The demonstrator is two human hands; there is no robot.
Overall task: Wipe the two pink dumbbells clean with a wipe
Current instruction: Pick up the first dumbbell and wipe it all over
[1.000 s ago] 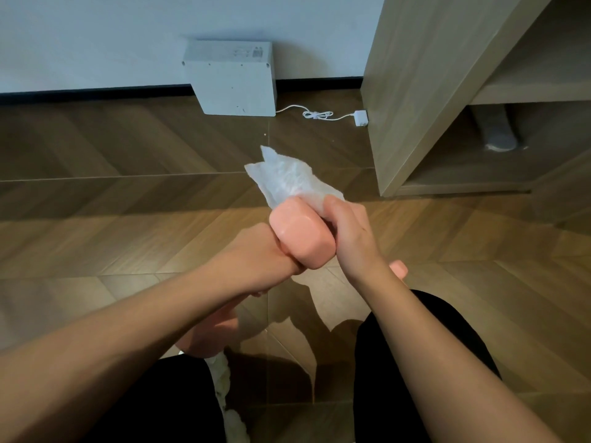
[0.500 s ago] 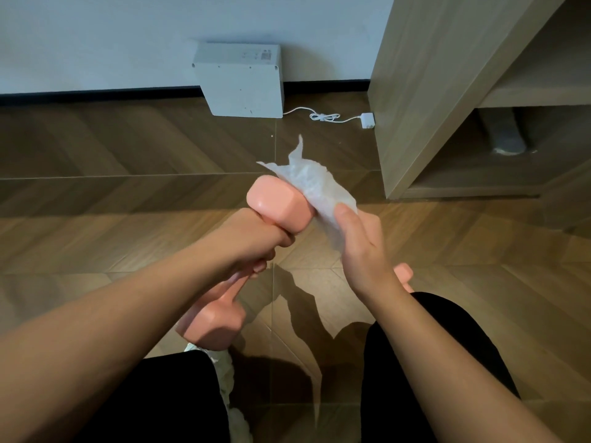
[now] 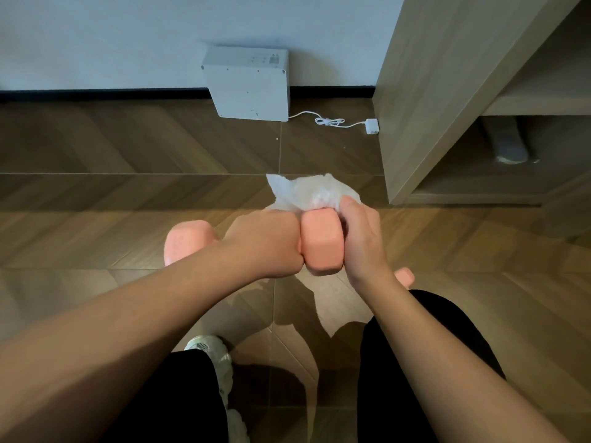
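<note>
My left hand (image 3: 268, 244) grips the handle of a pink dumbbell (image 3: 321, 243), held roughly level above the floor, its other head showing to the left of my wrist. My right hand (image 3: 359, 238) holds a crumpled white wipe (image 3: 308, 191) pressed against the far and right side of the dumbbell's right head. A small part of the second pink dumbbell (image 3: 404, 277) shows on the floor behind my right forearm, mostly hidden.
A white box (image 3: 248, 84) stands against the wall, with a white cable and plug (image 3: 372, 126) on the wooden floor. A wooden shelf unit (image 3: 425, 100) rises at right with a grey shoe (image 3: 508, 145) underneath. My white shoe (image 3: 212, 356) and black trouser legs are below.
The dumbbell has swung from a steep tilt to nearly level, its lower head rising to the left. My right hand and the wipe have moved onto the right head.
</note>
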